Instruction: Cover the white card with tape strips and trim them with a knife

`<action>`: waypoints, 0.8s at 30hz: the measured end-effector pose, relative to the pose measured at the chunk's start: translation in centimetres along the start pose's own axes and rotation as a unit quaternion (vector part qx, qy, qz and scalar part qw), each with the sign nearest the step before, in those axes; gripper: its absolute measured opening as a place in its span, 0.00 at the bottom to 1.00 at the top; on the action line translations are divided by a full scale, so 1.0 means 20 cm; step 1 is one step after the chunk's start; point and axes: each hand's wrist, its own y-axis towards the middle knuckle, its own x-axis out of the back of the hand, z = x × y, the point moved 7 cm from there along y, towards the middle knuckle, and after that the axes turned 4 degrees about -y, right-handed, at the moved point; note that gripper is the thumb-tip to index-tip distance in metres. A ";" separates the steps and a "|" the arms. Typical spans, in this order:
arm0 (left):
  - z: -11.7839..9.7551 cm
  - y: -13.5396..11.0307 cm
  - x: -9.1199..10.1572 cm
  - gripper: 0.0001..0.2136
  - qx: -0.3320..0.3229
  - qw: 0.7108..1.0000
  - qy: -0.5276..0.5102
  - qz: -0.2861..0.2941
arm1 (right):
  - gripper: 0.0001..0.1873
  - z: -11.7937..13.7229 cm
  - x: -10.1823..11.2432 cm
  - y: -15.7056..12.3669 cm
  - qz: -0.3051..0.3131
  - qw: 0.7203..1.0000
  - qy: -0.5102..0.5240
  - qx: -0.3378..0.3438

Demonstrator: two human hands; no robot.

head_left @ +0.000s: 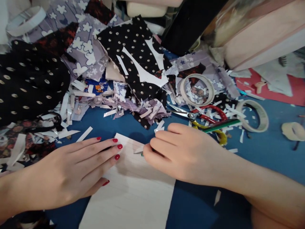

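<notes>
A white sheet of paper or card (133, 197) with faint lines across it lies on the blue table. Flat on its upper left edge rests my left hand (78, 165), fingers stretched out and the red-nailed tips on the sheet. My right hand (176, 149) is closed in a fist-like grip over the sheet's upper right. From it pokes the pointed metal blade of a craft knife (138, 151), with a bit of teal beside it; the handle is hidden in my fingers. The blade tip is at the sheet's surface, near its upper edge.
Behind my right hand lie scissors (192, 115) with red and yellow handles and a green stick-like thing (221, 126). Tape rolls (256, 116) are near them. Black dotted cloth (30, 82), patterned scraps and white paper strips cover the back. A dark cylinder (188, 25) stands behind.
</notes>
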 end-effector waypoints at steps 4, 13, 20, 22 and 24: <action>0.00 0.01 0.01 0.13 -0.007 1.000 -0.003 0.000 | 0.14 0.00 0.00 -0.01 0.009 1.000 0.000 -0.013; -0.01 0.01 0.01 0.13 -0.008 1.000 -0.013 0.001 | 0.12 0.03 0.01 -0.02 0.045 0.999 0.008 -0.021; -0.01 -0.01 0.00 0.15 -0.002 1.000 -0.010 0.007 | 0.15 0.01 0.03 -0.04 0.045 0.998 0.010 -0.035; -0.01 -0.01 0.00 0.15 -0.007 1.000 -0.010 0.007 | 0.16 0.01 0.04 -0.05 0.045 0.998 0.011 -0.038; -0.01 -0.01 0.00 0.15 -0.004 1.000 -0.010 0.005 | 0.17 0.01 0.05 -0.05 0.039 0.998 0.014 -0.042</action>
